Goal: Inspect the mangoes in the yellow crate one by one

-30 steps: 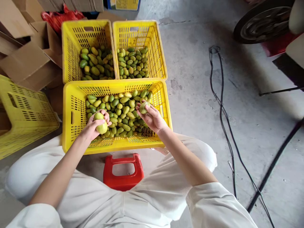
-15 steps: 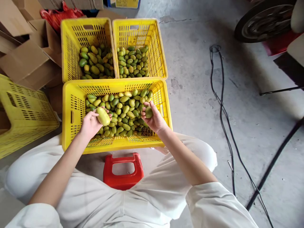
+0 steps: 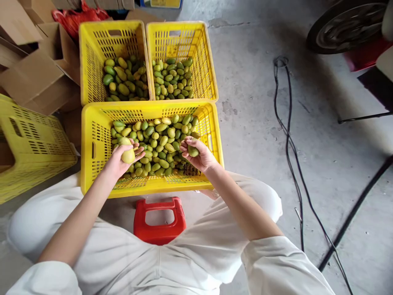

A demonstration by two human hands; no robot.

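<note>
My left hand (image 3: pixel 123 157), palm up, is closed around a pale yellow oval fruit (image 3: pixel 128 155) between thumb and palm; its other fingers stretch out over the front crate. The thumb lies across the fruit and hides part of it. In my right hand (image 3: pixel 201 155) sits a smaller green oval fruit (image 3: pixel 193 151), with thumb and fingers curled round it. Both hands hover above the front yellow crate (image 3: pixel 147 191), which holds a heap of green and yellow oval fruits (image 3: pixel 162 141). A dark patterned patch (image 3: pixel 190 170) shows near its right front corner.
Behind stand a left yellow crate (image 3: pixel 111 25) and a right yellow crate (image 3: pixel 211 65), both with similar fruit. Another yellow crate (image 3: pixel 39 143) tilts at far left by cardboard boxes (image 3: pixel 33 78). A red stool (image 3: pixel 159 233) stands between my legs. Black cables (image 3: pixel 290 139) cross the floor.
In my left hand the yellow fruit has turned more end-on, and the fingers have opened out past it. My right thumb has folded down over the green fruit.
</note>
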